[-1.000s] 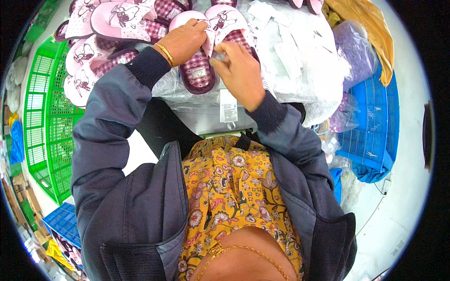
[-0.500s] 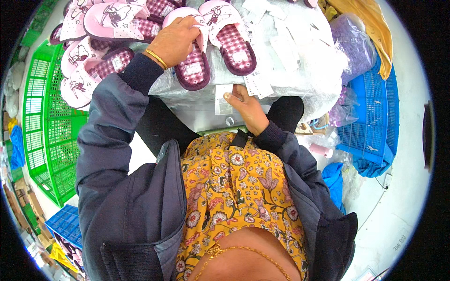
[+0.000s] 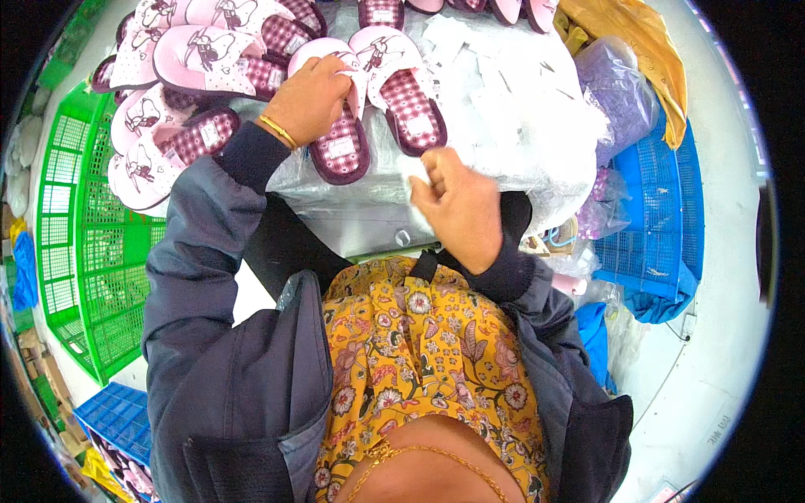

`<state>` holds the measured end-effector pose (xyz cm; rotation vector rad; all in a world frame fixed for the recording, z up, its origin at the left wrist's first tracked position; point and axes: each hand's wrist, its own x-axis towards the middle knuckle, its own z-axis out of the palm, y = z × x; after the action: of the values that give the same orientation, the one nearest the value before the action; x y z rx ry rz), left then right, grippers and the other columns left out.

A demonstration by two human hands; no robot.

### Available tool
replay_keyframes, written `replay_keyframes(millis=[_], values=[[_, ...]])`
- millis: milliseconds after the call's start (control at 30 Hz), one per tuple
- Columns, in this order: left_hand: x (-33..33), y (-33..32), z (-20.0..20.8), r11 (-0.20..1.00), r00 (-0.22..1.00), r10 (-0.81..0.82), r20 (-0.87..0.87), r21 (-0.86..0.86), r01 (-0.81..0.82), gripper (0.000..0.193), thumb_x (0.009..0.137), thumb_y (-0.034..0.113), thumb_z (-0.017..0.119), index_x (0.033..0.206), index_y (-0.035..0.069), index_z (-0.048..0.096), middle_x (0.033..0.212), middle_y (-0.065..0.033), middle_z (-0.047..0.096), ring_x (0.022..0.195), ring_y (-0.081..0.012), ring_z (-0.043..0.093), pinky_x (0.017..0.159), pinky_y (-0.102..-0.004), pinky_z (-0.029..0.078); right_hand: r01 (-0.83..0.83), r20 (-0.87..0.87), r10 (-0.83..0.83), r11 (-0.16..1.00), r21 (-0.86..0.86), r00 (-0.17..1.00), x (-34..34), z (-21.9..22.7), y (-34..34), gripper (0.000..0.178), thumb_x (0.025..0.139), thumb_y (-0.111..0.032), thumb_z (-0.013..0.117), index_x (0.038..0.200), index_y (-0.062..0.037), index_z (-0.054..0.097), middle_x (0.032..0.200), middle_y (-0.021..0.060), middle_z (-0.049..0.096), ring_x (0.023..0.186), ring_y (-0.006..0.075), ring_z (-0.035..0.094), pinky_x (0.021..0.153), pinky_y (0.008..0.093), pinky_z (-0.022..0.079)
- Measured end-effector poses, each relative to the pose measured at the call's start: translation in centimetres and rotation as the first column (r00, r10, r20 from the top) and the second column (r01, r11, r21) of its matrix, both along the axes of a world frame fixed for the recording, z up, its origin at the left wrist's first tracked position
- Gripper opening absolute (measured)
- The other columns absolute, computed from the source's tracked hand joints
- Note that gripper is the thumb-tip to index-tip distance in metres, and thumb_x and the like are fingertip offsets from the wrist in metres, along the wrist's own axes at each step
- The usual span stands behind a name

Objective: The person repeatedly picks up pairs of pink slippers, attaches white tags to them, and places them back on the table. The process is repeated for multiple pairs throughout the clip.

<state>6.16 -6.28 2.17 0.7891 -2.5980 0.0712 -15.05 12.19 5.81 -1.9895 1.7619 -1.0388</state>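
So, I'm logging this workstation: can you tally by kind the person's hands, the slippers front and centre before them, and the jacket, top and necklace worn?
Pink slippers, one under the left hand, one beside it: 2
Hands, the left and the right hand: 2
Dark blue-grey jacket: 1
Yellow floral top: 1
Gold necklace: 1
Total: 7

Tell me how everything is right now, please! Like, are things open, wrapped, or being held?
Left hand: bent over left slipper, thumb hidden
Left slipper: insole up, partly covered
Right slipper: insole up
Right hand: closed on white paper, blurred
White paper: held, too blurred to read
Slipper pile: overlapping
Jacket: open in front
Purple bundle: wrapped in clear plastic
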Motion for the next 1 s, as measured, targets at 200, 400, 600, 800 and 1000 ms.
replay_keyframes(millis=[200,400,600,800,1000], values=[[-0.4,1.4,1.5,0.997,0.995,0.012,-0.100,-0.071,-0.019,0.015,0.077,0.007,0.060,0.091,0.002,0.062,0.112,-0.0135,0.058,0.108,-0.0339,0.054,0.094,-0.0425,0.045,-0.136,-0.546,-0.026,0.957,-0.255,0.837,-1.8,1.4,-9.1,0.016,0.077,-0.013,0.068,0.088,-0.0078,0.058,0.078,0.0115,0.061,0.074,0.0310,0.063,0.063,0.0413,0.050],[-0.5,5.4,4.6,0.999,0.888,0.026,-0.459,0.035,-0.011,0.008,0.081,0.002,0.062,0.088,0.001,0.061,0.106,-0.0146,0.059,0.096,-0.0319,0.059,0.080,-0.0371,0.050,-0.130,-0.111,0.144,0.984,0.126,0.983,-2.4,-1.8,-9.2,0.032,0.078,-0.020,0.073,0.104,-0.0043,0.062,0.088,0.0150,0.066,0.082,0.0323,0.066,0.071,0.0425,0.052],[-0.9,5.9,2.7,0.662,0.489,0.426,-0.761,0.631,0.405,0.007,0.099,0.009,0.049,0.101,0.005,0.055,0.106,-0.0097,0.065,0.075,-0.0098,0.063,0.061,-0.0204,0.044,-0.176,-0.011,0.178,0.979,0.098,0.984,-3.1,-2.7,-9.6,0.030,0.081,-0.018,0.069,0.107,-0.0056,0.063,0.089,0.0150,0.065,0.078,0.0322,0.065,0.071,0.0417,0.051],[-1.8,6.4,2.8,0.443,0.329,0.611,-0.720,0.655,0.613,0.008,0.102,0.015,0.045,0.099,0.010,0.051,0.101,-0.0096,0.068,0.070,-0.0101,0.064,0.056,-0.0195,0.041,-0.209,-0.252,0.196,0.978,-0.025,0.948,-2.9,-3.1,-10.6,0.022,0.086,-0.019,0.065,0.103,-0.0046,0.068,0.090,0.0144,0.065,0.075,0.0313,0.065,0.069,0.0398,0.052],[-2.0,5.8,1.3,0.341,0.396,0.638,-0.660,0.703,0.624,0.008,0.102,0.016,0.046,0.100,0.010,0.051,0.089,-0.0036,0.064,0.064,-0.0089,0.060,0.052,-0.0187,0.035,-0.135,-0.433,0.119,0.991,-0.004,0.893,-1.8,-3.5,-10.8,0.014,0.089,-0.019,0.061,0.094,-0.0054,0.061,0.085,0.0143,0.063,0.077,0.0356,0.063,0.067,0.0443,0.051]])
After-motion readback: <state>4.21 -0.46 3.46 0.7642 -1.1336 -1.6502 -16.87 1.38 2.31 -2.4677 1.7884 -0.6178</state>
